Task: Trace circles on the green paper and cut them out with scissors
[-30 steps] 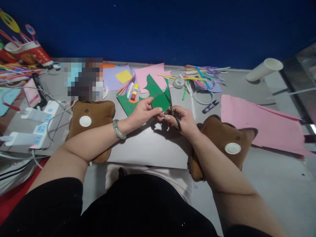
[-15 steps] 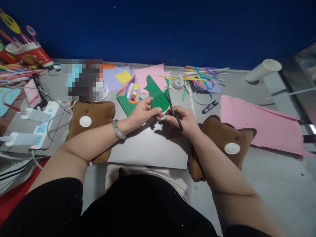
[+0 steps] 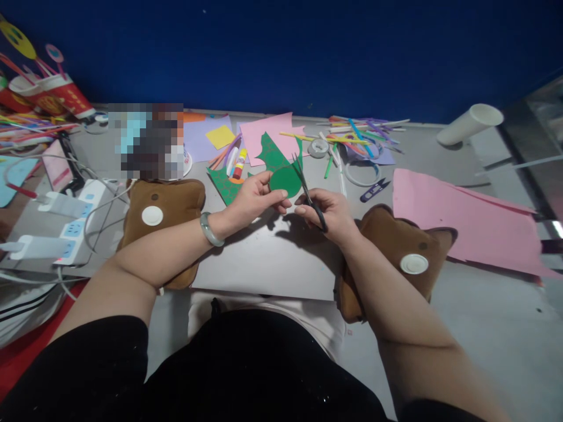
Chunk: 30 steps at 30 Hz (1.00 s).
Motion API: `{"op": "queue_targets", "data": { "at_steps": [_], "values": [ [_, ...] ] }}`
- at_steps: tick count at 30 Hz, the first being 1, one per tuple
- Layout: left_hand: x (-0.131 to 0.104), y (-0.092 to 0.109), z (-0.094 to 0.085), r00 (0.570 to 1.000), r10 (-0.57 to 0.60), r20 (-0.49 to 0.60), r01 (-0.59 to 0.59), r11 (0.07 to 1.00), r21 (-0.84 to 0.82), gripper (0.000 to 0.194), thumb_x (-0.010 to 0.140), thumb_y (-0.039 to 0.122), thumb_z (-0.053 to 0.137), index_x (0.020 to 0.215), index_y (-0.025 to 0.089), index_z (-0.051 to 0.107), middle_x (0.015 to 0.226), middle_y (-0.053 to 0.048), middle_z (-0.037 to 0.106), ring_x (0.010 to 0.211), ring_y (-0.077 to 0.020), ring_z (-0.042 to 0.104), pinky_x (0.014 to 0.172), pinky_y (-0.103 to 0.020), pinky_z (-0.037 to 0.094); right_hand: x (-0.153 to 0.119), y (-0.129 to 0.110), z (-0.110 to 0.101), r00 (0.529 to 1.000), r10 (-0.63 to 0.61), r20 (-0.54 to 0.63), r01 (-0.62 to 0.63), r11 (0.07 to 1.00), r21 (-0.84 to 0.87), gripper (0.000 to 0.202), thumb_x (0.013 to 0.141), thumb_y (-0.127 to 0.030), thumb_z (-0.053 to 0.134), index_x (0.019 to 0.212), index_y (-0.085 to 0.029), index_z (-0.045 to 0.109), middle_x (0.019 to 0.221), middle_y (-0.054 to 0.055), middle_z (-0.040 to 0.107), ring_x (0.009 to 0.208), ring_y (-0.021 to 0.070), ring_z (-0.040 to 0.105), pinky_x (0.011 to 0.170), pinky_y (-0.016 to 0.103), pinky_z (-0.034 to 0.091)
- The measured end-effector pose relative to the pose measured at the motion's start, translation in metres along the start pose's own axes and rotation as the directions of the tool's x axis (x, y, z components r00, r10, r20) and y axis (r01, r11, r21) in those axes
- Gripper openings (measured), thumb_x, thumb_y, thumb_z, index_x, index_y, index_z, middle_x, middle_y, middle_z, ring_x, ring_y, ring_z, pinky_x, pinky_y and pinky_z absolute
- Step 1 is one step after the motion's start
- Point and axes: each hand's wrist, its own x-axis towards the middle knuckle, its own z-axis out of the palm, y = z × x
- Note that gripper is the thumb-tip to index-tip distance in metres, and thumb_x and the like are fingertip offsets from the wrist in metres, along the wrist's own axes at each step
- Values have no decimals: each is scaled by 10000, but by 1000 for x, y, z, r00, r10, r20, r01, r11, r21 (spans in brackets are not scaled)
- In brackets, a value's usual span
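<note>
Between the thumb and fingers of my left hand point(image 3: 259, 196) is a round green paper disc point(image 3: 285, 181), held above the table. My right hand point(image 3: 328, 214) grips black scissors point(image 3: 308, 190) by the handles, their blades pointing up and away from me, slightly parted at the disc's right edge. Just beyond my hands lie cut green paper scraps point(image 3: 275, 151) with curved edges. A yellow and red glue stick point(image 3: 240, 164) rests on the scraps left of the disc.
Brown cushions point(image 3: 176, 205) lie under both forearms. Pink paper point(image 3: 466, 223) spreads at the right, near purple thread snips point(image 3: 375, 190) and a tape roll point(image 3: 363, 174). Coloured pipe cleaners point(image 3: 373, 132) and a white paper tube point(image 3: 470, 125) lie behind. A power strip point(image 3: 88, 217) with cables is left.
The scissor blades have parted slightly at the disc's edge. Both hands stay in nearly the same place, and the disc has barely shifted.
</note>
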Motion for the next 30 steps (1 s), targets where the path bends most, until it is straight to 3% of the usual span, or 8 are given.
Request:
{"op": "queue_targets", "data": {
  "at_steps": [9, 24, 30],
  "values": [
    [0, 5, 0, 999, 43, -5, -43, 999, -9, 393, 818, 364, 879, 1006, 195, 579, 739, 8, 790, 621, -138, 772, 627, -238, 608, 0, 3, -1, 1000, -6, -8, 6, 1000, -1, 686, 666, -822, 922, 804, -199, 670, 463, -49, 523, 397, 100, 451, 420, 245, 308],
    [-3, 9, -1, 999, 36, 9, -36, 995, 95, 210, 856, 279, 801, 871, 186, 614, 680, 3, 738, 557, -105, 691, 553, -215, 538, 4, 7, -5, 999, 11, 51, -10, 1000, -19, 704, 608, -797, 964, 845, -199, 675, 541, -38, 558, 481, 107, 489, 478, 247, 360],
    [-2, 9, -1, 998, 56, -14, -54, 993, 109, 170, 841, 258, 775, 856, 186, 622, 651, 12, 716, 535, -95, 666, 537, -212, 526, 3, 6, -7, 998, 32, 53, -31, 999, -18, 701, 619, -812, 951, 835, -203, 679, 492, -39, 539, 430, 106, 459, 440, 245, 314]
  ]
}}
